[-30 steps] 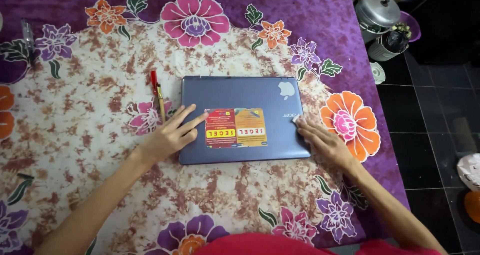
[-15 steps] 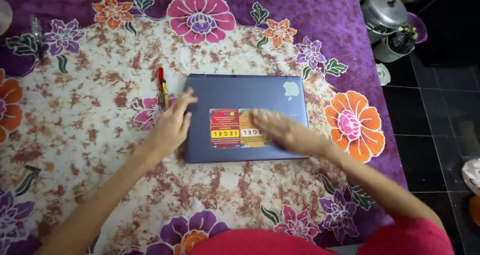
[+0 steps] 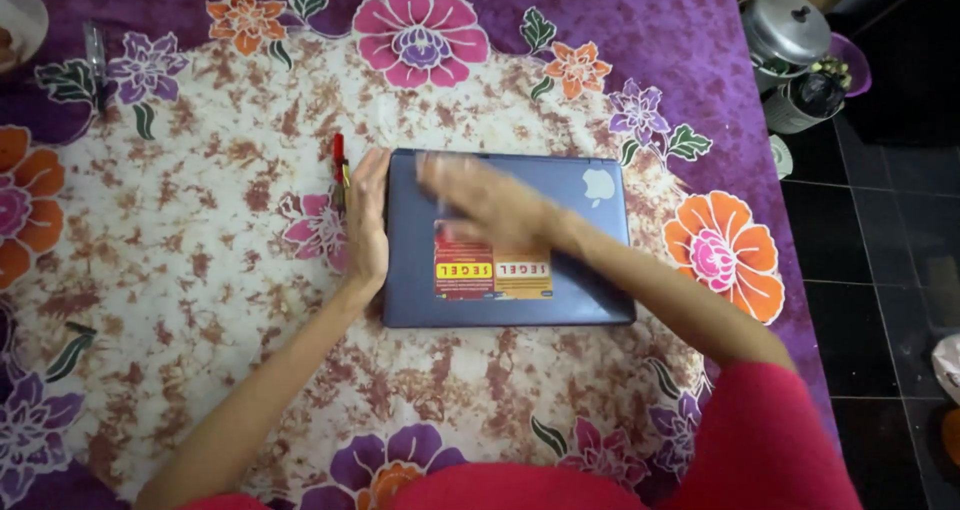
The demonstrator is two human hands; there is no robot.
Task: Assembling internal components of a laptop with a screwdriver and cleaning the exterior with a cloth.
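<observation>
Matt laptop lid (image 3: 600,270), soft floral cloth (image 3: 200,270)

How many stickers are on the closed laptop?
2. A red sticker and a yellow sticker sit side by side on the lid of the laptop, near its front edge. The right hand covers part of the lid, so more may be hidden.

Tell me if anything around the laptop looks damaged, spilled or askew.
Nothing stands out. The closed blue laptop lies flat and roughly square on the floral cloth. The left hand rests against its left edge, the right hand over the lid. No spills show.
</observation>
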